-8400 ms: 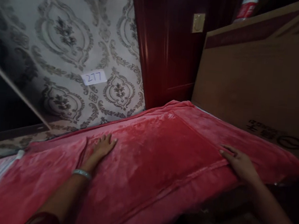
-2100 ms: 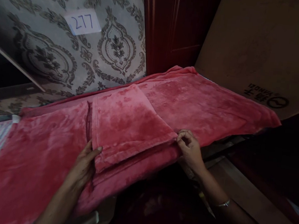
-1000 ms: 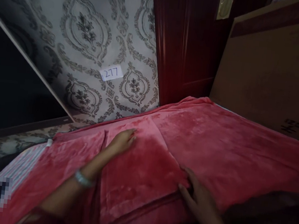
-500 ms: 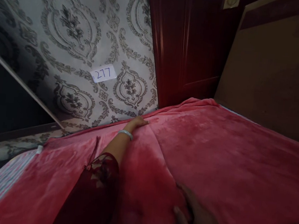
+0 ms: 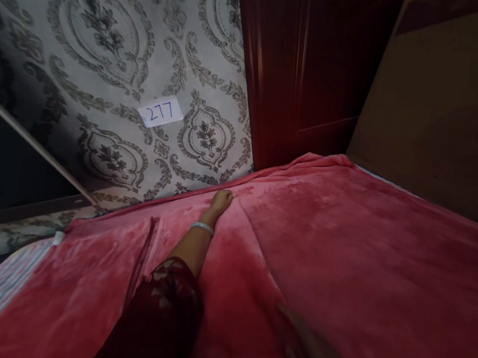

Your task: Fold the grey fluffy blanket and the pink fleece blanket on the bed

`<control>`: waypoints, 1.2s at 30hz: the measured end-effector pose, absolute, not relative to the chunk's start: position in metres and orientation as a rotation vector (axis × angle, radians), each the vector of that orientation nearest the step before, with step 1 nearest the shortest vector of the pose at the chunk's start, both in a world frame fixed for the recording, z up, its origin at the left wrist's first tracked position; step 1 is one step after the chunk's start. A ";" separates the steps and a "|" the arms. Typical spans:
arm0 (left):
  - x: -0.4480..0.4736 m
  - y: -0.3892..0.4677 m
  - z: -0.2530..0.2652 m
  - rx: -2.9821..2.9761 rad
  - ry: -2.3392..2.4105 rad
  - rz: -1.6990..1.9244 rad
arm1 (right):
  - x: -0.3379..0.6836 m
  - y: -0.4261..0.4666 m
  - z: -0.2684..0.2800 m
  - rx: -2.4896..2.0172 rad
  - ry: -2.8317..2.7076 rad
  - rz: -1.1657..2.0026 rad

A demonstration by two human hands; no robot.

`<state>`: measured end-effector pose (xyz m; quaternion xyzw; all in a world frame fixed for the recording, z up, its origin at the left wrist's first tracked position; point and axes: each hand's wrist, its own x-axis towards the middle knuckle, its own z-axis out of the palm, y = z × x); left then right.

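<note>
A red plush blanket is spread across the bed, with a folded layer of it lying in the middle. My left hand reaches to the far end of that layer, near the wall, its fingers closed on the corner of the edge. Around my left wrist is a pale bangle. Low in the picture, my right hand is dim and blurred. It grips the near part of the same folded edge between thumb and fingers, and the fingertips are partly lost in the cloth.
Patterned wallpaper with a paper label reading 277 rises behind the bed. Beside it stand a dark red wooden panel and a large brown board. A striped cloth shows at the left edge, below a dark panel.
My left fingers, stretched out before, have curled into a pinch on the blanket's edge. My right thumb and fingers have come closer together. The view has shifted slightly.
</note>
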<state>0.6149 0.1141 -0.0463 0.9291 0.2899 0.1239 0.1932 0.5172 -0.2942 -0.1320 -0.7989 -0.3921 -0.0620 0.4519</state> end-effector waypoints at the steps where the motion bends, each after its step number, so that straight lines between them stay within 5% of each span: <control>1: 0.616 0.114 -0.043 2.623 0.812 0.309 | 0.519 -0.295 -0.131 -1.978 -0.972 -0.151; 21: 0.439 0.127 -0.011 2.783 1.349 0.125 | 0.534 -0.295 -0.128 -2.049 -1.017 -0.145; 29: 0.421 0.109 0.023 2.818 1.139 0.182 | 0.552 -0.313 -0.127 -2.008 -1.098 -0.013; 36: 0.369 0.036 -0.022 2.918 0.946 0.017 | 0.553 -0.276 -0.064 -1.869 -1.468 -0.336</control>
